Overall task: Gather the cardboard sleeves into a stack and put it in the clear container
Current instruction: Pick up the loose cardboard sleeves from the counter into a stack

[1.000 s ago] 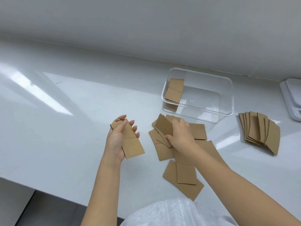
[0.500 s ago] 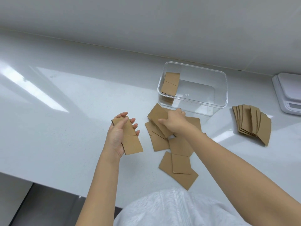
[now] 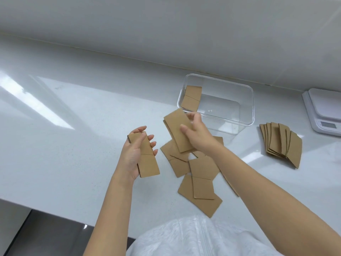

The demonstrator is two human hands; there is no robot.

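My left hand [image 3: 135,156] grips a small stack of brown cardboard sleeves [image 3: 148,165], held upright above the white counter. My right hand [image 3: 196,134] is closed on one or two cardboard sleeves [image 3: 177,130], lifted just above a loose pile of sleeves [image 3: 200,170] on the counter. The clear container [image 3: 247,108] stands behind the pile, with a standing stack of sleeves [image 3: 191,97] leaning against its left wall. My right forearm hides part of the loose pile.
A fanned row of sleeves [image 3: 281,144] lies to the right of the container. A white kitchen scale [image 3: 324,111] sits at the far right. The counter's front edge [image 3: 55,215] runs at the lower left, and a wall rises behind.
My right hand has lifted sleeves off the pile and raised them up and a little leftward. The left hand has kept its stack nearly still.
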